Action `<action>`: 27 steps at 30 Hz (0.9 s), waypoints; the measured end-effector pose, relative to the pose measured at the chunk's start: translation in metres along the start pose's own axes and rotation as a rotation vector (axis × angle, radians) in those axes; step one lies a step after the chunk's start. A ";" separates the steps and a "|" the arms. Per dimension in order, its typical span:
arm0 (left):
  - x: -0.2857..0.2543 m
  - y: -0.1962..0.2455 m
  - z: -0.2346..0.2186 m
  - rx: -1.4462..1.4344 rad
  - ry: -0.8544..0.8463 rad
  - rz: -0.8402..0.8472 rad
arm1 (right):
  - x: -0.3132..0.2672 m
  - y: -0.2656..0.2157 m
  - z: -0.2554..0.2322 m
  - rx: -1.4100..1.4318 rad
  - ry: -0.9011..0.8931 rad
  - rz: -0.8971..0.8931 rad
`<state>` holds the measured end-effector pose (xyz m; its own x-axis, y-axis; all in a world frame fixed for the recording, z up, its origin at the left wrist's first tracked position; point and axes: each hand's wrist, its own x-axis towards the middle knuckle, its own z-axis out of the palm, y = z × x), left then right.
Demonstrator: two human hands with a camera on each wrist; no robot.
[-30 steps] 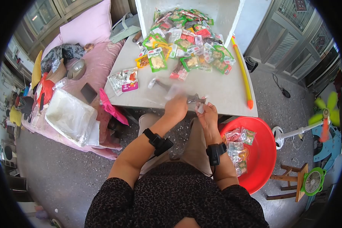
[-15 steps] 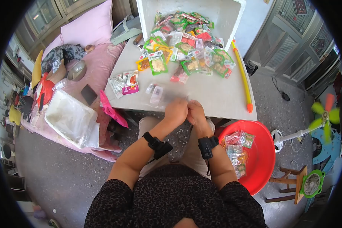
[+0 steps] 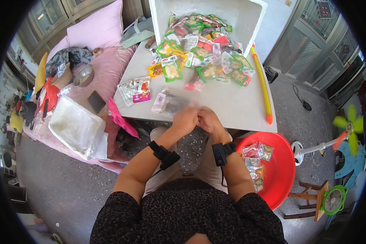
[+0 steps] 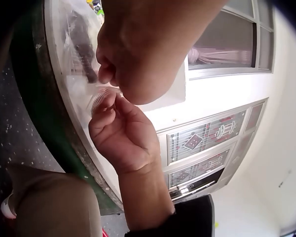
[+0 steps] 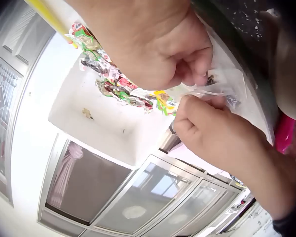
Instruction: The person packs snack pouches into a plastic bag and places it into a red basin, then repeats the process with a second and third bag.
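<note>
A clear plastic bag (image 3: pixel 162 104) with a dark strip-like item inside and a white label lies near the table's front edge. My left hand (image 3: pixel 186 121) pinches the bag's near end. Close against it, my right hand (image 3: pixel 209 120) pinches the same end with curled fingers. In the left wrist view the dark item (image 4: pixel 82 47) shows through the plastic, beyond both hands. The right wrist view has the bag's thin film (image 5: pixel 227 85) stretched between the fingertips. Farther left on the table are a silver packet (image 3: pixel 127 92) and a white-and-purple packet (image 3: pixel 142 90).
A heap of snack packets (image 3: pixel 207 72) spills from a white foam box (image 3: pixel 254 28) at the back. A yellow tube (image 3: pixel 262 87) lies along the table's right side. Below it, a red basin (image 3: pixel 284 171) holds several packets. A bed with a white foam tray (image 3: pixel 75 126) stands left.
The hands have come together at the bag's near end; a second ago they were apart, with a dark strip between them. The dark item now shows inside the bag, farther left.
</note>
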<state>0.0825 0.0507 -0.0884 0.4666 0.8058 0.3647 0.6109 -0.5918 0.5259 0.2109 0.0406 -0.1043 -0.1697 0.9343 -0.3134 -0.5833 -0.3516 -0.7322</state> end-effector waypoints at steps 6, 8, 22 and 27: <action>0.042 -0.014 -0.020 0.088 0.019 0.049 | -0.007 -0.004 -0.034 -0.387 0.509 -0.431; 0.064 -0.032 -0.015 0.153 0.022 0.088 | 0.001 0.004 -0.052 -0.508 0.597 -0.608; 0.129 -0.072 0.012 0.496 -0.117 0.130 | 0.006 0.017 -0.071 -0.760 0.541 -0.751; 0.116 -0.058 -0.012 0.258 0.021 0.073 | 0.007 0.016 -0.071 -0.597 0.506 -0.711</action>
<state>0.0931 0.1787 -0.0674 0.5035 0.7594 0.4121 0.7202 -0.6323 0.2854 0.2563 0.0369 -0.1611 0.4886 0.8518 0.1892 0.0903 0.1663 -0.9819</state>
